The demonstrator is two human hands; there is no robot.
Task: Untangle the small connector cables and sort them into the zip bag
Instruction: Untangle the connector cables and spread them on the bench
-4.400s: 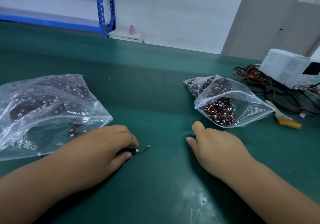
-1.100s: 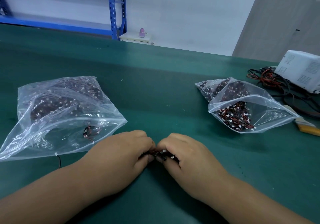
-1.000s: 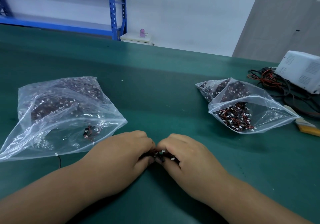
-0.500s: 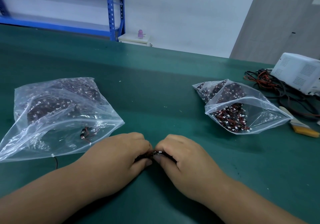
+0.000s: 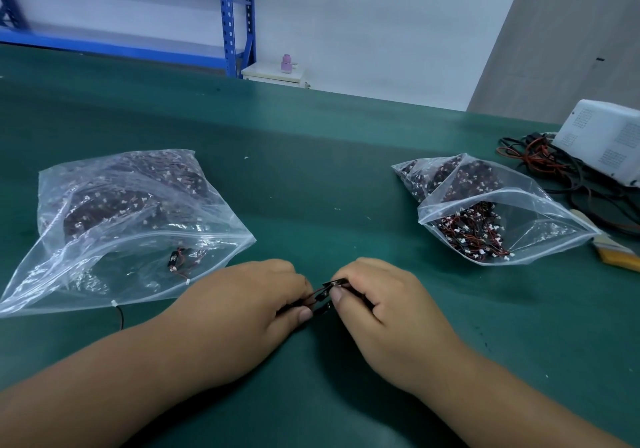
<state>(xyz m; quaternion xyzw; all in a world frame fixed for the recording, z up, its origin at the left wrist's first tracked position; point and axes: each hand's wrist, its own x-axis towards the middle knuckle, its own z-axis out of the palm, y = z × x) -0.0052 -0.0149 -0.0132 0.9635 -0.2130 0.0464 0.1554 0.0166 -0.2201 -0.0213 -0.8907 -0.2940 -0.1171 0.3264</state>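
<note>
My left hand and my right hand meet at the middle front of the green table. Between their fingertips they pinch a small clump of black and red connector cables. At the left lies a large clear zip bag, its mouth open toward me, with bundles at its back and a few loose cables near the opening. At the right a smaller open zip bag holds a tangled heap of red and black cables with white plugs. One stray cable lies just outside the left bag.
At the far right stands a white device with a mess of black and red leads beside it. A yellow-handled brush lies right of the small bag. Blue shelving stands beyond the table.
My hands came together from apart and now both pinch the cable clump. In the last half second they drew slightly apart and stretched the cables between them.
</note>
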